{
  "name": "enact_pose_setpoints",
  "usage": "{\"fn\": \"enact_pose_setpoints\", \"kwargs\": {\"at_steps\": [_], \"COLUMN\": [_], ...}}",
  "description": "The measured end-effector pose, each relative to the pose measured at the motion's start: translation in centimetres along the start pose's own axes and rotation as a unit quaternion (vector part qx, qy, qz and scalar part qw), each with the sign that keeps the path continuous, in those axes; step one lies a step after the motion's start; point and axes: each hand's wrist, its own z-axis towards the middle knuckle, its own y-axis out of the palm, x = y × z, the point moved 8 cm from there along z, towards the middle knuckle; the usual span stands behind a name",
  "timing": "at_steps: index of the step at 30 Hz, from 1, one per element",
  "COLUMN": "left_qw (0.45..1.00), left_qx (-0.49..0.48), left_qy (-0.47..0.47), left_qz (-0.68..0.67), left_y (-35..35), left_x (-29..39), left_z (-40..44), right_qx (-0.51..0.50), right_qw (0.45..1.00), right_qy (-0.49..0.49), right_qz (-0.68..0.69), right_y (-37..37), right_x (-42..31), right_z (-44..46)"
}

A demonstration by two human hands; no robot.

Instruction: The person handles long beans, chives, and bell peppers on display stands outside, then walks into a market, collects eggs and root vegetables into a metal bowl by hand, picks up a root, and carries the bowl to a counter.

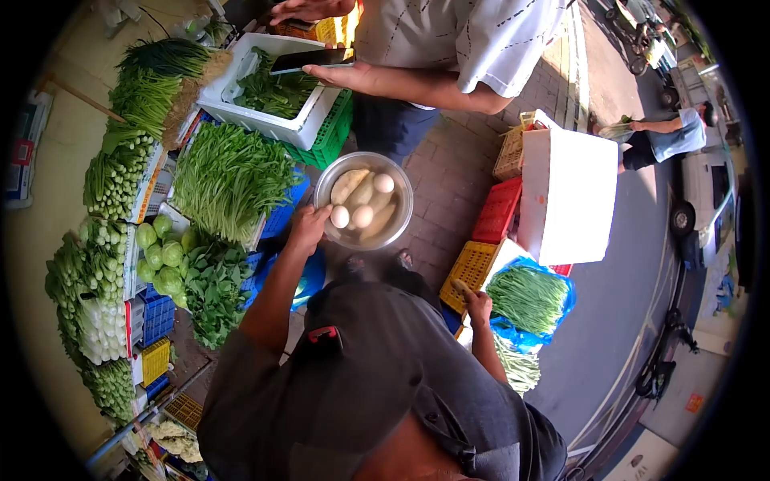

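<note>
A round metal bowl (pixel 403 210) is held at its left rim by my left hand (pixel 306 230), whose fingers are closed on the edge. Inside lie three pale eggs (pixel 362 216) and several long tan pieces (pixel 350 185) that look like sweet potatoes. Out to the right, my right hand (pixel 479 308) is closed around a small brownish piece (pixel 460 286), its kind unclear, above a yellow crate (pixel 468 270). Just beyond that hand is a bundle of thin green stalks (pixel 528 298) in blue plastic.
Facing me, a person in a patterned white shirt (pixel 417 40) holds a phone (pixel 311 61). Leafy greens (pixel 233 180), cabbages (pixel 167 255) and a white foam box (pixel 317 112) line the left. A white foam panel (pixel 573 196) and red crate (pixel 497 210) stand right, beside the road.
</note>
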Motion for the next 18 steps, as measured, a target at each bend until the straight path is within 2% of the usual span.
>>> {"fn": "enact_pose_setpoints", "kwargs": {"at_steps": [2, 4, 6, 7, 10, 11, 15, 18], "left_qw": [1.000, 1.000, 0.999, 0.999, 0.997, 0.996, 0.993, 0.992], "left_qx": [0.002, 0.000, -0.012, -0.017, -0.010, -0.012, -0.032, -0.071], "left_qy": [0.017, -0.012, -0.028, -0.034, -0.055, -0.059, -0.076, -0.071], "left_qz": [0.001, -0.010, -0.028, -0.036, -0.049, -0.059, -0.087, -0.082], "left_y": [1.5, 4.3, 7.3, 9.0, 14.0, 15.8, 22.1, 26.0], "left_x": [-0.4, 0.2, -0.5, -0.2, 0.8, 1.0, 2.0, 3.3], "left_z": [1.1, 1.0, 1.7, 1.9, 2.7, 2.8, 4.8, 7.9], "right_qx": [0.008, 0.029, 0.033, 0.047, 0.038, 0.005, 0.033, 0.031], "right_qw": [1.000, 0.998, 0.998, 0.995, 0.995, 0.998, 0.994, 0.989], "right_qy": [-0.003, -0.047, -0.046, -0.092, -0.087, -0.051, -0.106, -0.110], "right_qz": [0.016, -0.017, -0.015, 0.000, 0.033, 0.029, 0.017, 0.092], "right_y": [-0.6, -1.9, -3.8, -4.6, -5.7, -7.5, -8.9, -8.8], "right_x": [-0.9, -1.1, -3.0, -3.6, -3.2, -6.8, -9.1, -10.9], "right_z": [3.6, 7.2, 9.0, 10.1, 14.3, 12.7, 16.8, 20.6]}}
